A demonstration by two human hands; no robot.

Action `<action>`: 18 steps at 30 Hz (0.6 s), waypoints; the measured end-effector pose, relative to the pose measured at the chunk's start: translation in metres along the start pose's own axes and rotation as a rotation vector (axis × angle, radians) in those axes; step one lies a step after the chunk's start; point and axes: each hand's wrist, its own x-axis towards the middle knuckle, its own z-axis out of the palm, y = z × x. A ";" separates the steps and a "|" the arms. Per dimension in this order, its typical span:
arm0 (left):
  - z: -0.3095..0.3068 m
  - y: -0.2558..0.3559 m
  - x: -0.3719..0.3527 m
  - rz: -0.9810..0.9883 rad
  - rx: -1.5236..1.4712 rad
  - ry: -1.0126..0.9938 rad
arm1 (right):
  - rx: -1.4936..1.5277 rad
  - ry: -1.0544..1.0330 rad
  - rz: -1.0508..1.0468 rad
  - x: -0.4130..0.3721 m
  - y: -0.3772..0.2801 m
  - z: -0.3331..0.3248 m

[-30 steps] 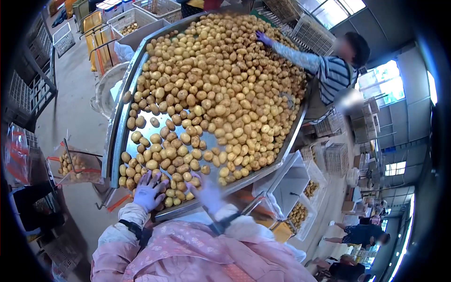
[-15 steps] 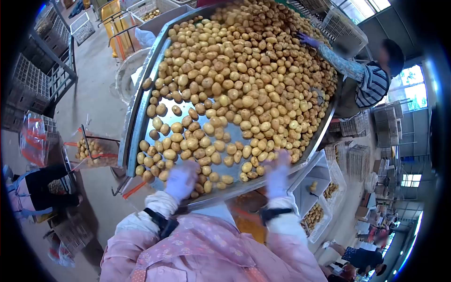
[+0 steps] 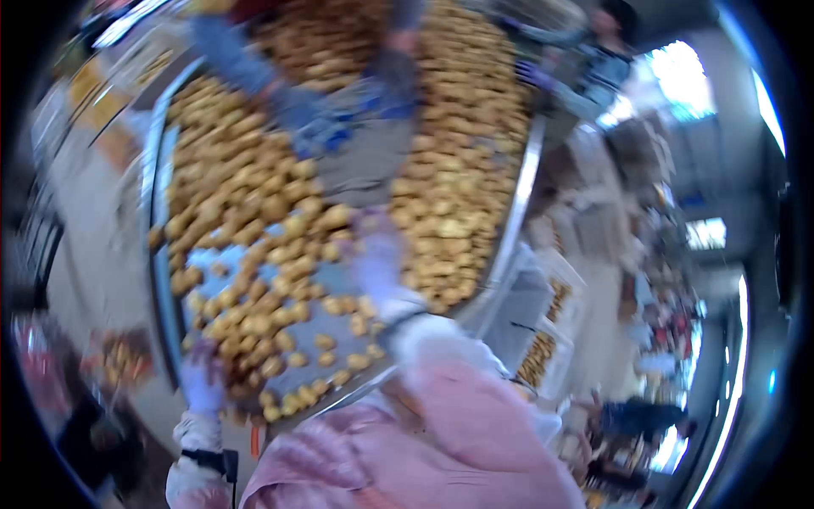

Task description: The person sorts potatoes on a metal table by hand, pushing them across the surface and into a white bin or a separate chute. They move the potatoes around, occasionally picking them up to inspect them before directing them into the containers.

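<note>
Reaching past tray rim [image 3: 341, 399], right hand [image 3: 378, 254] adjoins potatoes [image 3: 441, 227].

no readable text, no legible labels, brands, numbers or signs, view blurred by motion

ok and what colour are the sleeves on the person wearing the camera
Pink above pale cuffs, seen best on the right sleeve in the head view.
</note>
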 end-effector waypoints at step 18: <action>0.071 0.086 0.035 0.117 0.232 -0.374 | 0.004 -0.641 0.061 -0.137 0.033 -0.050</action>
